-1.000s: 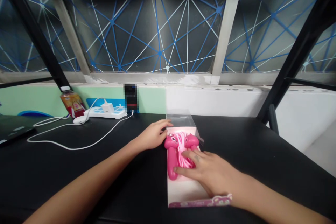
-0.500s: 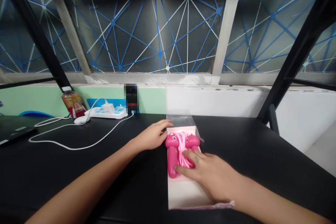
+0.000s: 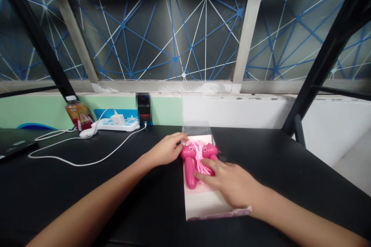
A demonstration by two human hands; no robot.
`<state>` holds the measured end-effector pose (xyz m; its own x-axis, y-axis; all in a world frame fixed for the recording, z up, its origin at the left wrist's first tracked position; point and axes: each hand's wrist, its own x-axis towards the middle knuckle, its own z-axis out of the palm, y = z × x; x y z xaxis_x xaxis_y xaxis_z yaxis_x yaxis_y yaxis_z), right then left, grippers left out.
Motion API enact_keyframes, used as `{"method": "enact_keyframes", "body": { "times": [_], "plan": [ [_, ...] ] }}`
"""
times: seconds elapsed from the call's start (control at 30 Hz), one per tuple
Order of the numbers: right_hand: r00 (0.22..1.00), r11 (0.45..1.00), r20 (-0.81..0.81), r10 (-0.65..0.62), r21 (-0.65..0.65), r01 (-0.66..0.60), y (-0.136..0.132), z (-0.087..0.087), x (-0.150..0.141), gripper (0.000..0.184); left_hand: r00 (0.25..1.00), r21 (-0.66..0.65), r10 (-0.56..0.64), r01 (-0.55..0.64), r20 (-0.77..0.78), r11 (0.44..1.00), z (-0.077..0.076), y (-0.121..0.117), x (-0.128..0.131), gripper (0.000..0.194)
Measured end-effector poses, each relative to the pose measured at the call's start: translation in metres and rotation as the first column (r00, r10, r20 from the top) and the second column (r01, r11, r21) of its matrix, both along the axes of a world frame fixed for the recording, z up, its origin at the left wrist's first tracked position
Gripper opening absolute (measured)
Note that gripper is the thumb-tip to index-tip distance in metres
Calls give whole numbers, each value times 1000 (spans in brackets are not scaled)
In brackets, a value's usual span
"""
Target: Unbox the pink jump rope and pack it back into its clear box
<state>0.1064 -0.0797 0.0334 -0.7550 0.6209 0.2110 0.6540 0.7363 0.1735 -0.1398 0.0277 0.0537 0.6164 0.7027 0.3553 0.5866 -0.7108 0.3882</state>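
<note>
Pink plastic handles with rounded animal heads (image 3: 190,172) lie lengthwise away from the person, a looped pale-pink cord (image 3: 198,150) between them, on a shallow white cardboard tray (image 3: 199,205). The right hand (image 3: 233,181) reaches over from the right, its grip unclenched, fingers spread on the cord and handles. The left hand (image 3: 165,149) is at the far left, beside one head; whether it pinches the tray's edge, I cannot tell. Clear plastic (image 3: 197,128) lies beyond; a white cable (image 3: 77,165) loops well left on the black counter (image 3: 145,208).
</note>
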Motion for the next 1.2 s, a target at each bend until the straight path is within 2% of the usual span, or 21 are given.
{"method": "enact_keyframes", "body": {
  "times": [0.23,0.33,0.63,0.9,1.07,1.2],
  "plan": [
    [994,997,95,56,55,-62,-12,7,-8,69,998,24,55,-55,24,998,0,-6,7,30],
    [995,994,80,65,83,-71,-15,10,-10,63,998,31,52,-53,23,998,1,-10,11,31],
    [999,993,43,2,121,-7,-8,3,-8,53,996,42,-59,62,-68,997,3,-12,7,33],
    [998,978,-9,-54,204,55,8,2,-8,47,997,48,-36,40,-65,998,5,-19,11,34],
    [999,965,-29,39,262,-30,-8,2,-10,43,997,61,-49,53,-68,997,3,-21,11,35],
    [998,979,-43,50,197,-41,-17,-1,-7,41,997,56,-61,64,-57,996,2,-21,10,34]
  ]
}}
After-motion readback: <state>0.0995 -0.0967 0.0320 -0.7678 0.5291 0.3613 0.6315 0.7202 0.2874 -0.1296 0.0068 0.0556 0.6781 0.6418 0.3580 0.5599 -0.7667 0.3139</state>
